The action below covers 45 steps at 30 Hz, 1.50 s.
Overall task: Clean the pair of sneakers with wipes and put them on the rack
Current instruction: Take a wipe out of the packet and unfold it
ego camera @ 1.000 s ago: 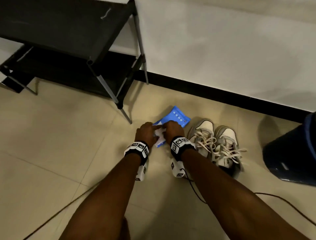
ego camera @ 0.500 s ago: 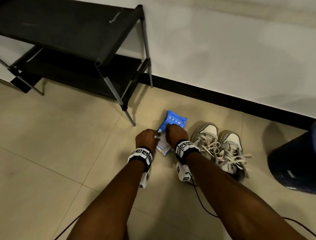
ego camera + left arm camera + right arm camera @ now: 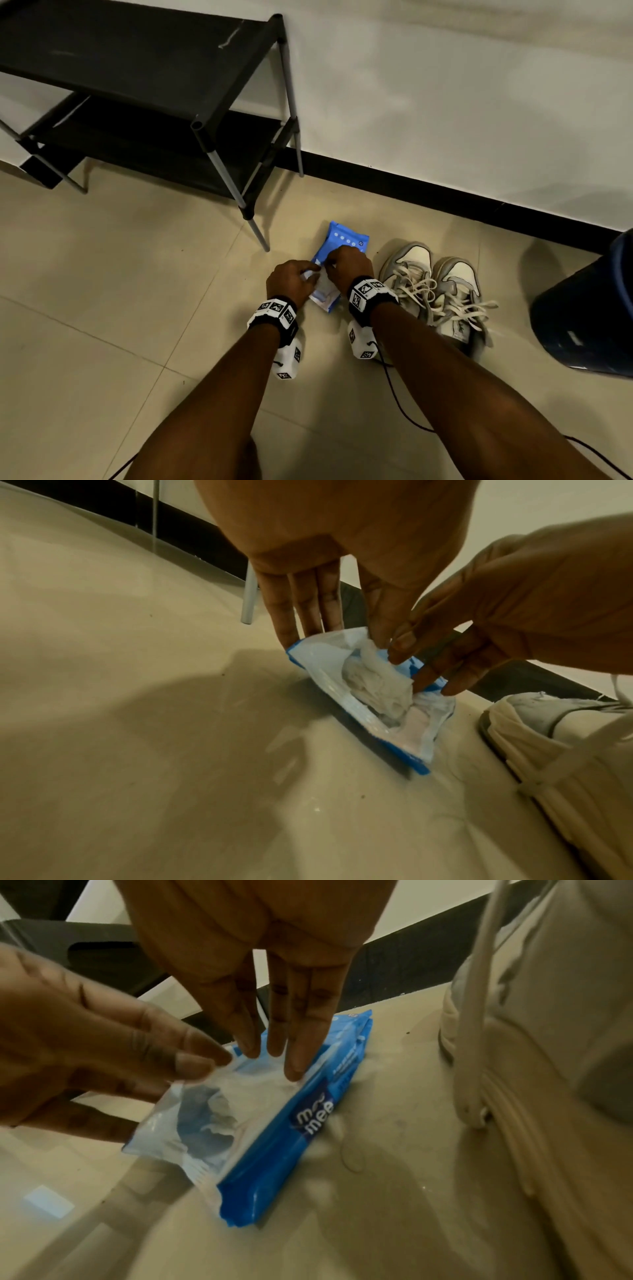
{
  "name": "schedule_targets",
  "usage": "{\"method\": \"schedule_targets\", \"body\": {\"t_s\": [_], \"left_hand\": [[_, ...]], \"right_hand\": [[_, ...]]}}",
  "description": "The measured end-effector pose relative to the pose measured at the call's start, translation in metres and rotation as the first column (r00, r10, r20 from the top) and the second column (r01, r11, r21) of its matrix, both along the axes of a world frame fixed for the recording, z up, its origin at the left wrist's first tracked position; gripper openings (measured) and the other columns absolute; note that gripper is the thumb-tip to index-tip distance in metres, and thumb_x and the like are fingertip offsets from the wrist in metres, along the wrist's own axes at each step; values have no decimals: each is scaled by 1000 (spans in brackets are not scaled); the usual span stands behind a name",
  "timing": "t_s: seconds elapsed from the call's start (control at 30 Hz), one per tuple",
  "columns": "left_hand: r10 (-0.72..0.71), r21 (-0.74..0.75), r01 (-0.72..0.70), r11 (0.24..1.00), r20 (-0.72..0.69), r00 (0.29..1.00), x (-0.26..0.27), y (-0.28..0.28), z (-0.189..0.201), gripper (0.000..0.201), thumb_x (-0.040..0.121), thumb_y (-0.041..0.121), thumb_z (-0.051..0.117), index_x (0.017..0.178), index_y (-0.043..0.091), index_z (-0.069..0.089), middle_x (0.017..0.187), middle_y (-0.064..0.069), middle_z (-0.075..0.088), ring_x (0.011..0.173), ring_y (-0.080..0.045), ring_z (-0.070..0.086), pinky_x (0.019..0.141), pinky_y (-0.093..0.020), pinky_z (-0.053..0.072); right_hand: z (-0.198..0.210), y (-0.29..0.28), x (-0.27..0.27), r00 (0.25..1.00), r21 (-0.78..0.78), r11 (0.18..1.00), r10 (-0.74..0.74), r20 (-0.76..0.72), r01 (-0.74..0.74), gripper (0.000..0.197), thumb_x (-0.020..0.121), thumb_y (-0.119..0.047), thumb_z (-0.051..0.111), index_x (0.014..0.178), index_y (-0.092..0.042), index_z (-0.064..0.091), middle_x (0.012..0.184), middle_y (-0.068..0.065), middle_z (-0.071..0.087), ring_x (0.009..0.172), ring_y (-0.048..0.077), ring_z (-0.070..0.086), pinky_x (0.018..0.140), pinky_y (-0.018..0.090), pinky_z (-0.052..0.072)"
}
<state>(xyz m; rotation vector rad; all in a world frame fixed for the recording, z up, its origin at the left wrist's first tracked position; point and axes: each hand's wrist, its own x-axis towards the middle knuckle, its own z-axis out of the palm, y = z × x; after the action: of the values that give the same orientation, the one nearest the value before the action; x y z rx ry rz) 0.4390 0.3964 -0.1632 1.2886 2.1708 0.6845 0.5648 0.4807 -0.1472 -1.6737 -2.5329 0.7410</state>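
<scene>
- Sneakers [image 3: 435, 291], a grey-and-cream laced pair, are seen side by side on the beige tiled floor [image 3: 102, 291], toes toward the white wall, just right of a blue plastic pack of wipes [image 3: 346, 240].
- The pack's clear flap [image 3: 329, 653] is held up at its edge between the thumb and fingers of the left hand [image 3: 291, 281].
- A crumpled white wipe [image 3: 373, 680] at the pack's opening is pinched by the fingertips of the right hand [image 3: 347, 267]; its remaining fingers are laid straight on the pack.
- A black two-shelf fabric rack [image 3: 137, 85] on grey metal legs is seen far left, against the wall, well apart from the sneakers.
- A dark blue container [image 3: 589, 308] is seen at the right edge.
</scene>
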Motion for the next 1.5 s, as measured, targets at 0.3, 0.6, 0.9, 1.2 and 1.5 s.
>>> {"method": "schedule_targets", "body": {"t_s": [0.3,0.6,0.9,1.2,1.5], "left_hand": [[-2,-7,2,1000,-33,999,-5,-2,-13,16,84,26,71,97,31,78,100,2,75,95,-23,68,80,-31,52],[-19,-54,13,998,-116,993,-3,-2,-7,27,77,44,76,102,34,73,100,4,73,95,-21,66,78,-30,51],[-49,-109,31,994,-166,985,6,1,-5,27,79,55,71,94,33,77,101,3,71,94,-23,66,75,-29,49],[-225,-243,161,957,-263,938,17,3,-12,33,82,48,68,114,38,71,127,-2,53,122,-26,49,87,-37,49],[-334,-199,283,938,-306,892,49,-4,87,41,82,40,70,122,36,66,144,-3,41,133,-27,34,100,-41,40]], "right_hand": [[-11,-5,-4,996,12,997,74,44,-75,19,82,-36,66,98,-31,73,107,-1,64,97,24,63,79,35,51],[-8,1,9,991,-84,996,-16,-131,5,19,83,-18,61,93,-23,76,103,3,71,95,27,64,80,37,53],[-14,9,18,892,-231,966,-203,-404,115,15,79,-14,66,84,-23,76,78,-9,70,75,20,68,74,45,58],[15,5,23,661,-414,898,-403,-634,151,17,73,-7,74,66,-22,69,72,8,69,70,27,67,68,48,59],[135,-31,86,175,-573,786,-614,-770,233,22,89,5,47,82,-7,63,68,4,63,59,14,59,51,22,48]]}}
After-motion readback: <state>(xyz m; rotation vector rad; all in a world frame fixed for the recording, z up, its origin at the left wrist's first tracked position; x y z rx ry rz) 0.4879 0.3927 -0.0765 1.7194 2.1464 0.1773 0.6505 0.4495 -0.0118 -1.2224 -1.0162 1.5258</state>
